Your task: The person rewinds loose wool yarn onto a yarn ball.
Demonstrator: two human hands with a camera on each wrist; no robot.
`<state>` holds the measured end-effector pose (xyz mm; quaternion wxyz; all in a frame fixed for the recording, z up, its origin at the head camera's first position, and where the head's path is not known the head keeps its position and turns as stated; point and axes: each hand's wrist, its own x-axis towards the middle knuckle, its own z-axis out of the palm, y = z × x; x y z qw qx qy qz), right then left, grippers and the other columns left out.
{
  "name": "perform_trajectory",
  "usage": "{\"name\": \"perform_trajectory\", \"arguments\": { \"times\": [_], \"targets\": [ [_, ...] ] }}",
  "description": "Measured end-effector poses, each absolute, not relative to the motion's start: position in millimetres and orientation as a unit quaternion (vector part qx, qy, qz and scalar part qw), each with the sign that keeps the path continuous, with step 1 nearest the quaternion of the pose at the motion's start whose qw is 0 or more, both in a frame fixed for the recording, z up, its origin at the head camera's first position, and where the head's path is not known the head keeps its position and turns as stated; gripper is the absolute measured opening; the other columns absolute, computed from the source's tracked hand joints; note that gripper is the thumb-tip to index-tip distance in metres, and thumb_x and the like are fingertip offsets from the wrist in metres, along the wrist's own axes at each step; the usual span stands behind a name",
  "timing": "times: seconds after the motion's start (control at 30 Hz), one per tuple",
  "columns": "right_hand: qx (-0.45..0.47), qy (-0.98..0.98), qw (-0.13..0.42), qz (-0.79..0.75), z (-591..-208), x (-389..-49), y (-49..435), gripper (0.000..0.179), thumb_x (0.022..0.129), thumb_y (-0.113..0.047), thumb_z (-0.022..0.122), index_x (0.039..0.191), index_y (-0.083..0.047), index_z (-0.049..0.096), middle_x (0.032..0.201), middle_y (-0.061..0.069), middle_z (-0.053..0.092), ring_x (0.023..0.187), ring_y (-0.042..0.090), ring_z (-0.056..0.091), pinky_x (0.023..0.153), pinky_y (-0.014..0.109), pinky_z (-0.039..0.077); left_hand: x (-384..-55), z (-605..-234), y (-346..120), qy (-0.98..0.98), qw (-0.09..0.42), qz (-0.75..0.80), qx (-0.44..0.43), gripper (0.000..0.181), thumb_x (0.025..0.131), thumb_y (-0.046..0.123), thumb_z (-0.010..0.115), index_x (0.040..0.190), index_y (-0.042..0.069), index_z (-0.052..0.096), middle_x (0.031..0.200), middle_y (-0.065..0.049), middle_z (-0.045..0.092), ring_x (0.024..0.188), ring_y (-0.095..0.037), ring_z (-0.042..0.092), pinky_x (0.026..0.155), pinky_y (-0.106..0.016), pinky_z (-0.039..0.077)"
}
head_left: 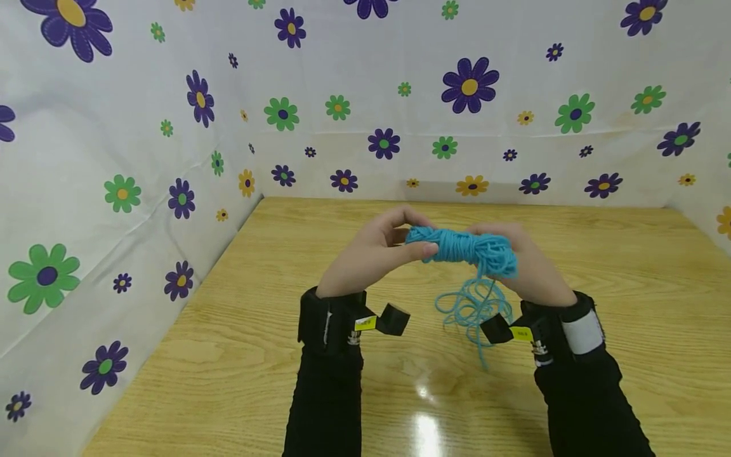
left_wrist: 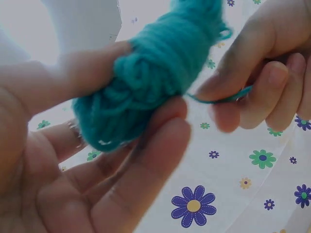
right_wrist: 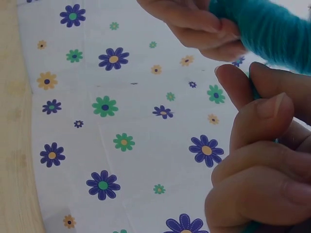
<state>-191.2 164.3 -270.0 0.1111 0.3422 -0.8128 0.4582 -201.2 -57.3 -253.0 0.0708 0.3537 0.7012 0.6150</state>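
Observation:
A bundle of blue yarn (head_left: 457, 246), wrapped round its middle with looped ends, is held up above the table. My left hand (head_left: 379, 247) grips its left end between thumb and fingers; the left wrist view shows the thumb (left_wrist: 73, 77) on one side and fingertips on the other. Beside the bundle, my right hand (head_left: 531, 263) pinches a single strand (left_wrist: 223, 99) between thumb and forefinger, its other fingers curled, as the right wrist view (right_wrist: 262, 126) also shows. In the head view the bundle hides the right fingers. Loose yarn (head_left: 474, 308) trails below the bundle in tangled loops.
A wood-grain table (head_left: 228, 355) spreads beneath both hands. White cloth (head_left: 342, 82) printed with purple, green and orange flowers stands behind it and along the left and right. Black wrist straps with small camera mounts (head_left: 394, 319) sit on both forearms.

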Motion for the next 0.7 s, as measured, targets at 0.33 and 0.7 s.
{"name": "perform_trajectory", "arguments": {
  "times": [0.33,0.7],
  "targets": [
    [0.336,-0.806,0.039,0.486,-270.8,-194.8,153.9,0.020,0.096,-0.005,0.048,0.113,0.000,0.058,0.073,0.009,0.054,0.063,0.021,0.047,0.052,0.032,0.037,-205.2,-256.5,-47.9,0.710,-0.011,0.635,0.304,0.020,0.089,0.007,0.060,0.107,0.001,0.054,0.107,-0.012,0.053,0.088,-0.024,0.059,0.074,-0.033,0.047],
    [0.313,-0.830,0.031,0.461,-267.3,-188.2,159.9,0.018,0.095,-0.012,0.051,0.093,-0.003,0.067,0.060,0.008,0.044,0.049,0.015,0.035,0.046,0.030,0.029,-208.2,-259.2,-44.1,0.769,-0.113,0.573,0.260,0.022,0.086,0.013,0.065,0.104,0.004,0.056,0.103,-0.009,0.059,0.089,-0.020,0.057,0.078,-0.037,0.049]
  ]
}}
